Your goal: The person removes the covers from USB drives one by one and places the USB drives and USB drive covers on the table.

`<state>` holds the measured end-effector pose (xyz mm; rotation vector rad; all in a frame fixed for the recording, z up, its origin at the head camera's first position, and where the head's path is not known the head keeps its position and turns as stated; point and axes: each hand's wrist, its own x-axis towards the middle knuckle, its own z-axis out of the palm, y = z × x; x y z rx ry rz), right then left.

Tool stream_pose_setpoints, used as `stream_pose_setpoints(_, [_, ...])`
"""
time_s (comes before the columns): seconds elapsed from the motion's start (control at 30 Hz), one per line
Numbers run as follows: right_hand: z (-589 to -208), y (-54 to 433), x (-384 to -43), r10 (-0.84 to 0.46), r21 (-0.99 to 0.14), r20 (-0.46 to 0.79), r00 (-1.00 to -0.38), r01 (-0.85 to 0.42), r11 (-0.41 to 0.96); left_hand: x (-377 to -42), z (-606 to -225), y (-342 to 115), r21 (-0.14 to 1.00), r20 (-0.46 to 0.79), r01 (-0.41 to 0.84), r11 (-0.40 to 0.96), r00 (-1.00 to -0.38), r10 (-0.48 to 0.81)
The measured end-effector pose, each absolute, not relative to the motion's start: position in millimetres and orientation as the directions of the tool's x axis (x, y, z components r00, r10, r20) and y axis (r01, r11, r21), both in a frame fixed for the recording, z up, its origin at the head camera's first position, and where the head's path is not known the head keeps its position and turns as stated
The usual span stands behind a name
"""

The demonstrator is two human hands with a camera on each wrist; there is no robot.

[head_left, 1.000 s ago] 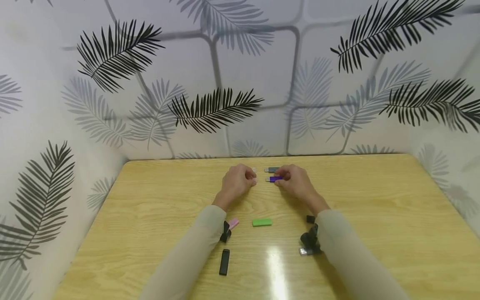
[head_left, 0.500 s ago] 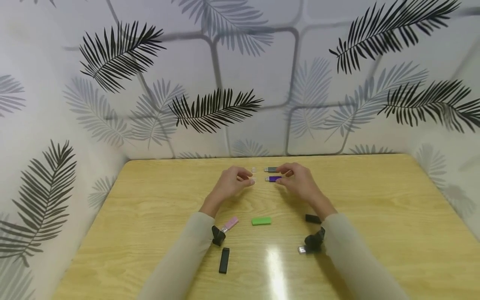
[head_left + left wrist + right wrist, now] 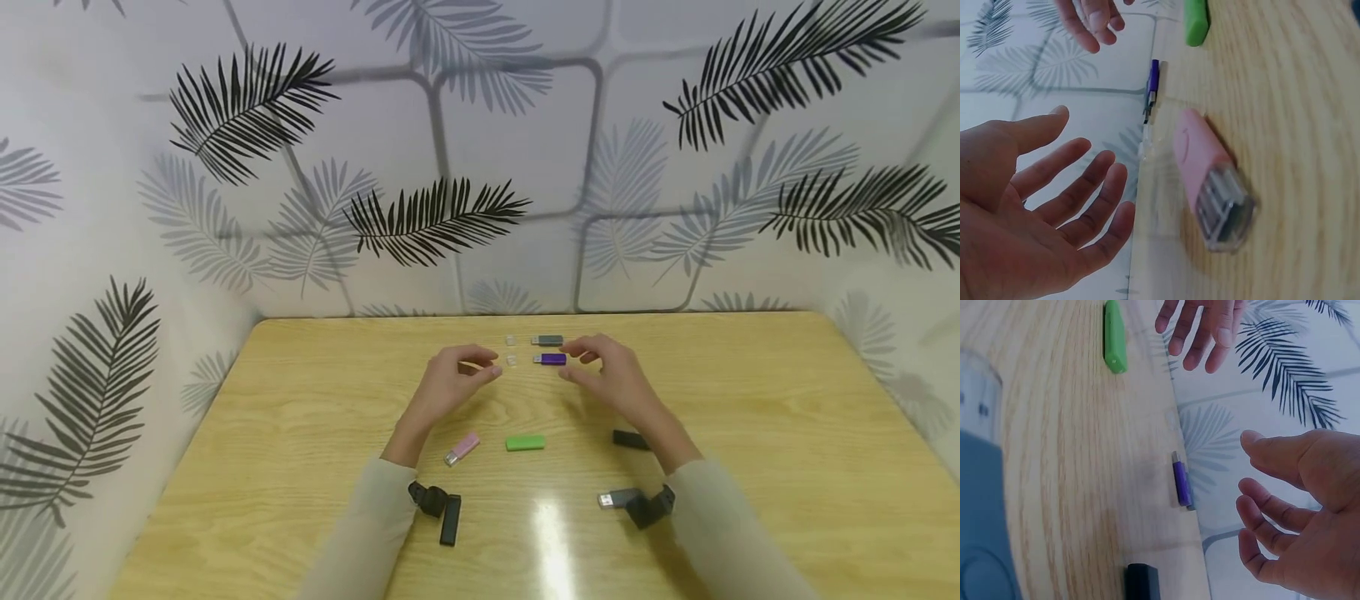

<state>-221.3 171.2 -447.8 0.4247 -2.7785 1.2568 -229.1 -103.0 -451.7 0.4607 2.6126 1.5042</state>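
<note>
My left hand (image 3: 448, 382) is off to the left of two small clear caps, one far (image 3: 511, 340) and one near (image 3: 512, 360). Its fingers are loosely bent and hold nothing. Just right of the caps lie a purple USB stick (image 3: 553, 359) and, behind it, a grey USB stick (image 3: 551, 340), metal plugs bare and pointing left. My right hand (image 3: 613, 377) is beside their right ends, thumb and fingers apart with nothing between them. In the left wrist view a pink USB stick (image 3: 1200, 150) with a clear cap over its plug lies below the left hand.
A green USB stick (image 3: 525, 443) lies mid-table. Nearer are a black stick (image 3: 450, 521), another black one (image 3: 630, 439) under the right forearm, and a blue-grey USB stick (image 3: 985, 506) with bare plug. A leaf-patterned covering (image 3: 420, 275) rises behind the wooden table (image 3: 315, 400).
My left hand has drawn back left from the clear caps, leaving both on the table. The right hand has let go of the purple USB stick and moved right.
</note>
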Motion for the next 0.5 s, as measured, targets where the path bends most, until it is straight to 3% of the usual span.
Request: stream_pose_setpoints(0.5, [-446.3, 181.5, -175.8, -0.220, -0.692, 0.284, -0.933, -0.358, 0.627, -203.9, -450.2, -111.1, 0.900, 0.152, 0.245, 0.361, -0.952, 0.266])
